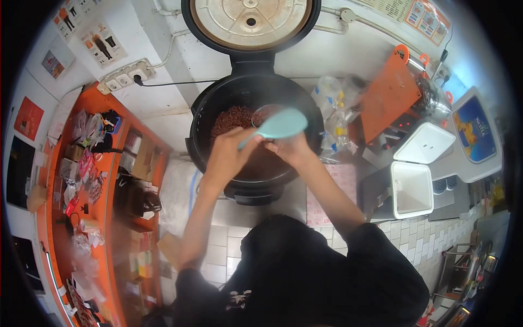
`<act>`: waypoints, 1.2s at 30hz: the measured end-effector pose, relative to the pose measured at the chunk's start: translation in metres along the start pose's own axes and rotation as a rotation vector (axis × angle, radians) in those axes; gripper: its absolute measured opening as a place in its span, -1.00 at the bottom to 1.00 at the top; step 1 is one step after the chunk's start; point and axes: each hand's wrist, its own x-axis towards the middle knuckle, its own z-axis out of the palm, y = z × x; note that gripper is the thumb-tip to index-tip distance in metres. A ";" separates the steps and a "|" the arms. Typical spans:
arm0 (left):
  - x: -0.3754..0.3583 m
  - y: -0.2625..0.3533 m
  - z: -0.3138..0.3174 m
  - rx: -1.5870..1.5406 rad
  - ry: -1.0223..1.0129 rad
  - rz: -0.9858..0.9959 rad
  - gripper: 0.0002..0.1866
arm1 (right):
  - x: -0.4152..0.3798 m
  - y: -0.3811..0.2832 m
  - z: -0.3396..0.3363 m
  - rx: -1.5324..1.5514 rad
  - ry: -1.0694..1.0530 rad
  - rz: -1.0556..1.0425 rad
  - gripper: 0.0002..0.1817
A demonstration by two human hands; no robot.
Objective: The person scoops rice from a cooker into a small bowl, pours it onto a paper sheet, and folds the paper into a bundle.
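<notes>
A big black cooker [199, 117] stands open in the middle, its round lid [245, 22] raised at the back. Dark reddish-brown grains [231, 119] lie inside it. Over the pot my left hand [231, 150] is closed round the handle of a pale teal paddle [283, 124], whose blade points right. Close beside it, my right hand [291, 148] has its fingers closed near a round, clear-looking container [266, 113] above the grains. The paddle partly covers that container and my right fingers.
Orange shelves [117, 180] with bags and boxes stand at the left. Clear plastic bags [332, 103] lie right of the cooker, beside an orange panel [389, 95]. A white open box [412, 188] and a pink patterned sheet [332, 191] are at the right.
</notes>
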 end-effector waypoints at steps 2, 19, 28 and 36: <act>-0.005 -0.010 0.015 0.042 0.059 0.070 -0.77 | -0.002 -0.001 0.003 0.038 0.072 -0.035 -0.52; -0.003 -0.002 -0.002 0.142 0.144 0.005 -0.75 | -0.016 0.001 0.021 -0.017 0.017 -0.117 -0.52; -0.009 0.009 -0.002 0.157 0.120 -0.008 -0.73 | -0.025 0.000 0.033 0.133 0.091 -0.358 -0.48; 0.005 -0.029 -0.043 0.462 0.067 -0.384 -0.43 | -0.081 -0.033 -0.016 0.156 -0.051 -0.295 -0.36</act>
